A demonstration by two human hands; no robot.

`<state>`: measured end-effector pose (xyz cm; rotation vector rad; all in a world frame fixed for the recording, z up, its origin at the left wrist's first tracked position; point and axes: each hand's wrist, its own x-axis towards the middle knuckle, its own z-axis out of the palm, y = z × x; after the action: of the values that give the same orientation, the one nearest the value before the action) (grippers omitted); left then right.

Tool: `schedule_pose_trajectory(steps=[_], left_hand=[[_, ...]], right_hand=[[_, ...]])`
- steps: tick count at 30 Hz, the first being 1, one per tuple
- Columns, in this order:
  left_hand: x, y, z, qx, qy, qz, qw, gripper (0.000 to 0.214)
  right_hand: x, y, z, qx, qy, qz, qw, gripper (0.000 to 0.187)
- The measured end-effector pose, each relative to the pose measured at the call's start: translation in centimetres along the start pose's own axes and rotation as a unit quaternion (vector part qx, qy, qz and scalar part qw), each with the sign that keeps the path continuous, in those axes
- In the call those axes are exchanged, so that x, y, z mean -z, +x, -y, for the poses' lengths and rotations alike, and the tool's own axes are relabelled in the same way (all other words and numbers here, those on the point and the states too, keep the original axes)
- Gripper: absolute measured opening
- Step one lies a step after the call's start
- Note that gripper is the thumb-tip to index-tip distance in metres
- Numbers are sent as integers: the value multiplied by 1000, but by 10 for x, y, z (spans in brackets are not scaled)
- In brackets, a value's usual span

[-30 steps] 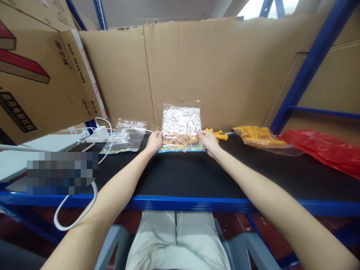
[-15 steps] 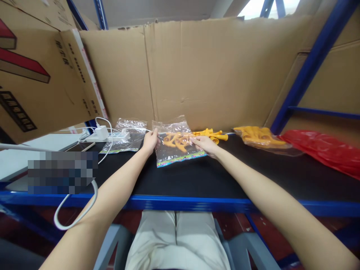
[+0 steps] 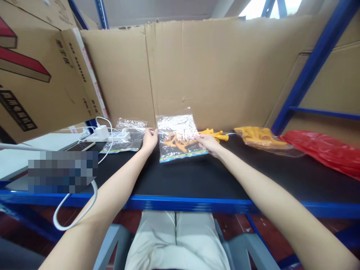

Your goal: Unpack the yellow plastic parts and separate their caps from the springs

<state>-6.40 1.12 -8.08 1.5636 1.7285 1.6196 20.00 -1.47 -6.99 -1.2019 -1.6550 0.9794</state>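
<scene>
A clear plastic bag [image 3: 180, 135] with a coloured bottom strip holds several orange plastic pieces. It stands tilted on the black shelf surface [image 3: 197, 176]. My left hand [image 3: 150, 138] pinches the bag's upper left edge. My right hand [image 3: 207, 143] grips its right side. A few loose orange pieces [image 3: 215, 134] lie just behind my right hand.
A pile of empty clear bags [image 3: 126, 137] lies to the left, beside a white charger and power strip [image 3: 102, 134] with cables. Right of centre sits a bag of orange pieces [image 3: 260, 137], then a red plastic bag [image 3: 323, 150]. Cardboard [image 3: 210, 71] walls the back; a blue shelf post [image 3: 306, 71] rises right.
The bag stood upright a second ago, was laid nearly flat, and is now tipped up again. My left hand shifted to its upper left edge.
</scene>
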Motion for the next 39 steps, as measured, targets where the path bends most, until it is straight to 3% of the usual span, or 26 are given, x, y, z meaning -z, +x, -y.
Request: schedule_pose_trajectory(steps=[2, 4, 8, 11, 13, 17, 24, 32, 39], left_hand=[[-1, -4, -3, -104, 55, -7, 993, 47], [-1, -13, -12, -210, 79, 29, 974, 58], [-1, -44, -40, -401, 130, 209, 882, 75], [-7, -61, -51, -460, 202, 272, 821, 69], [-12, -63, -51, -474, 229, 287, 800, 63], [-14, -55, -44, -469, 269, 267, 798, 77], [6, -32, -35, -382, 370, 183, 827, 64], [36, -5, -25, -275, 407, 102, 865, 63], [61, 21, 4, -171, 425, 69, 886, 53]], right_hand=[[0, 1, 2, 7, 18, -39, 999, 31], [1, 1, 4, 17, 43, -70, 996, 32], [2, 2, 5, 46, 90, -114, 988, 38], [2, 1, 6, 76, 110, -133, 982, 41], [2, 1, 7, 85, 112, -127, 982, 42], [0, 2, 6, 66, 107, -83, 989, 42], [-9, -2, 6, 35, 118, 51, 991, 51], [-6, 0, 4, 5, 110, 15, 994, 36], [-7, -1, 0, 1, 90, 25, 996, 25]])
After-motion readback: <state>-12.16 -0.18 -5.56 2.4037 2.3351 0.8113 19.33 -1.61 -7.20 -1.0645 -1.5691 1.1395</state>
